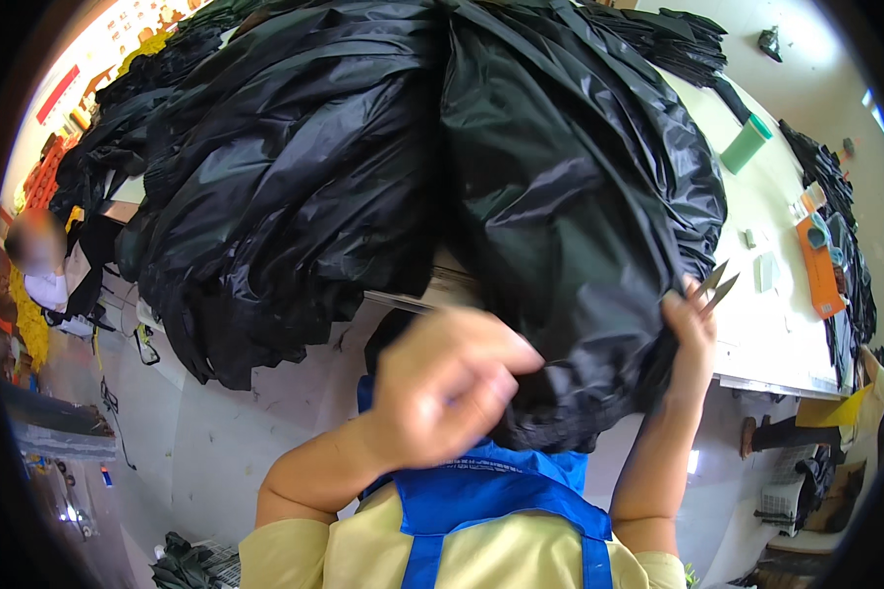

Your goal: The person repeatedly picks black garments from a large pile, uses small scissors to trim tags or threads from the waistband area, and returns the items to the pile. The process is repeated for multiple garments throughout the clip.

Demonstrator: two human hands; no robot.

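Note:
A large glossy black garment (570,245) with a gathered, elastic-looking edge hangs over the table's front edge toward my lap. My right hand (692,319) is closed around a pair of thread snips (719,288), their two pointed blades apart and pointing away from me. That hand also touches the right side of the black cloth. My left hand (452,383), blurred, is raised in front of the gathered edge with its fingers curled and the thumb pressed in. Whatever it pinches, if anything, is too small or smeared to make out.
A big pile of black garments (285,187) covers the left of the white table (756,339). On the right stand a green cylinder (746,144) and an orange box (821,270). Another person (44,265) sits at far left. A blue apron (491,501) covers my front.

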